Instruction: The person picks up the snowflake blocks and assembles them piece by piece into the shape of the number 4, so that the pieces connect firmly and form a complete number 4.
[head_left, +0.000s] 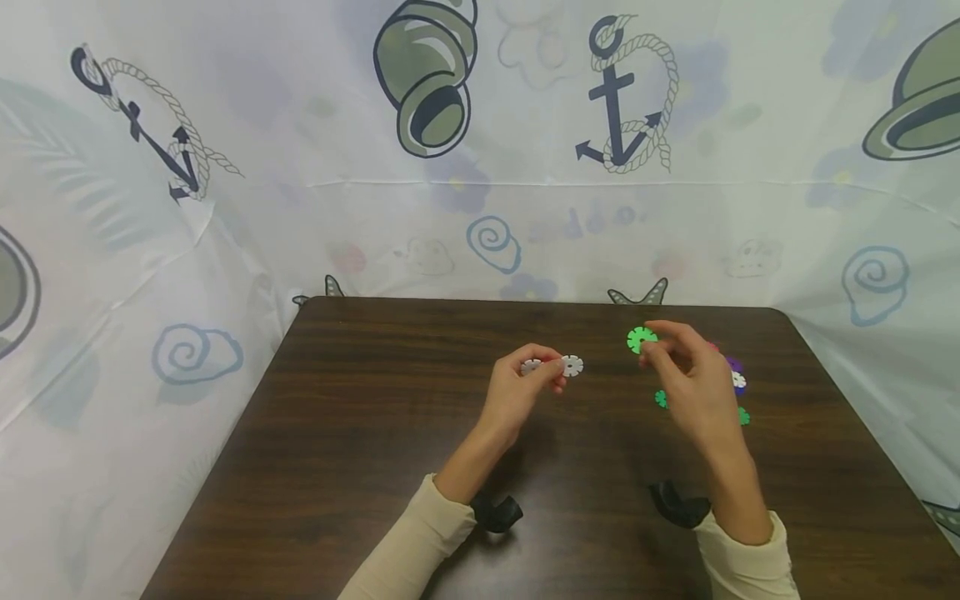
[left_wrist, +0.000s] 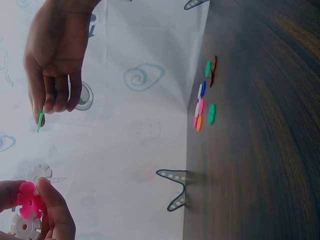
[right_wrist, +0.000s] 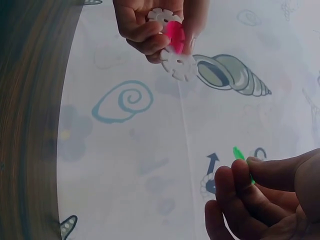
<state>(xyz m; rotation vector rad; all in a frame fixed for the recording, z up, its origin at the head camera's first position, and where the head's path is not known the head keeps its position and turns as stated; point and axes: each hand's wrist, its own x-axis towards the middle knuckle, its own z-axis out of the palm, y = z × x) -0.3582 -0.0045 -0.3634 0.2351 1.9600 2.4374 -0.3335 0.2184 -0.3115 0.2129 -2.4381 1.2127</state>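
My left hand (head_left: 517,392) pinches a short chain of notched plastic discs: a white disc (head_left: 572,366), a pink disc (left_wrist: 29,199) between, and a second white disc (right_wrist: 165,18). Fingers cover part of the pink one. Off to the right and slightly higher, my right hand (head_left: 693,387) holds a single bright green notched disc (head_left: 641,339) between thumb and fingertips. That disc shows edge-on in both wrist views and is apart from the chain. Both hands are raised above the tabletop.
Loose discs lie on the dark wooden table (head_left: 360,450) behind and beside the right hand, among them a green disc (head_left: 662,399), a white disc (head_left: 739,380), an orange disc (left_wrist: 199,123) and a brown disc (left_wrist: 214,70). A patterned cloth (head_left: 300,233) hangs beyond the table's back edge.
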